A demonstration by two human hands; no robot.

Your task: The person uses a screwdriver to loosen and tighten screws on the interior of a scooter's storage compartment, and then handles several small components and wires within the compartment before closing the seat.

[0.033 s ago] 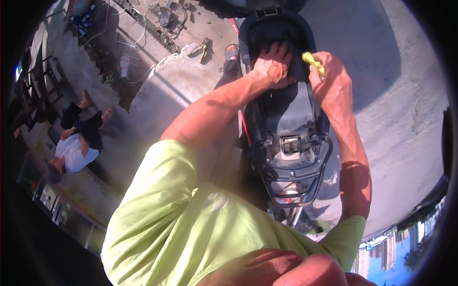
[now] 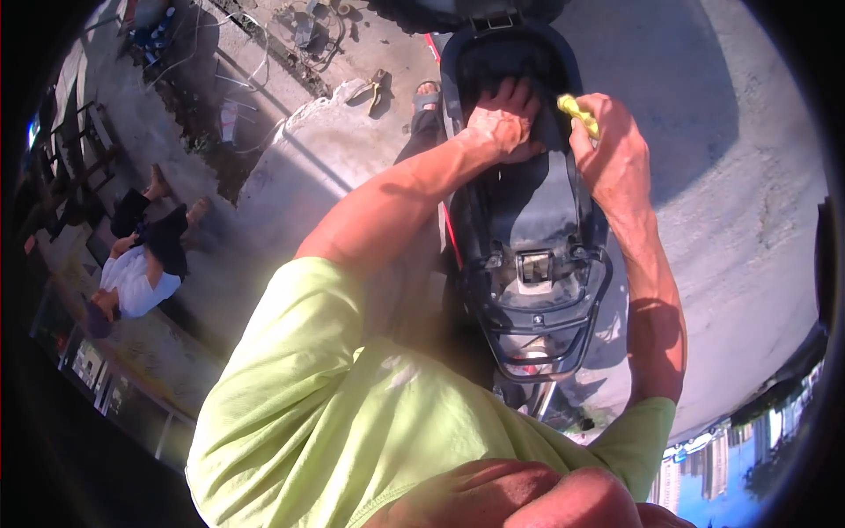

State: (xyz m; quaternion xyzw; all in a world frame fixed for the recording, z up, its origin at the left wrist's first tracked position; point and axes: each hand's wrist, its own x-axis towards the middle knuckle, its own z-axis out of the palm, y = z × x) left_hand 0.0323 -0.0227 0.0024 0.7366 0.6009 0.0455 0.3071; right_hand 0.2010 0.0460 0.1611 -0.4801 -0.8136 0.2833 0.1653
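Below me is a scooter or motorbike with its seat tipped up, baring a dark open compartment point(image 2: 515, 57) under it. My left hand point(image 2: 502, 123) reaches down into that compartment, its fingers spread over the dark inside and the thumb pointing right. The fingertips are partly lost in shadow, and nothing shows in its grasp. By the compartment's right rim, my right hand point(image 2: 616, 150) pinches a crumpled yellow cloth point(image 2: 576, 114) between thumb and fingers.
Behind the compartment stick out a latch point(image 2: 534, 267) and a black rear rack point(image 2: 546, 370). The raised seat point(image 2: 466, 11) stands at the far end. A sandalled foot point(image 2: 427, 95) is left of the scooter. Farther left sits a person point(image 2: 141, 282) in white. Loose cables and scraps point(image 2: 308, 31) lie far left.
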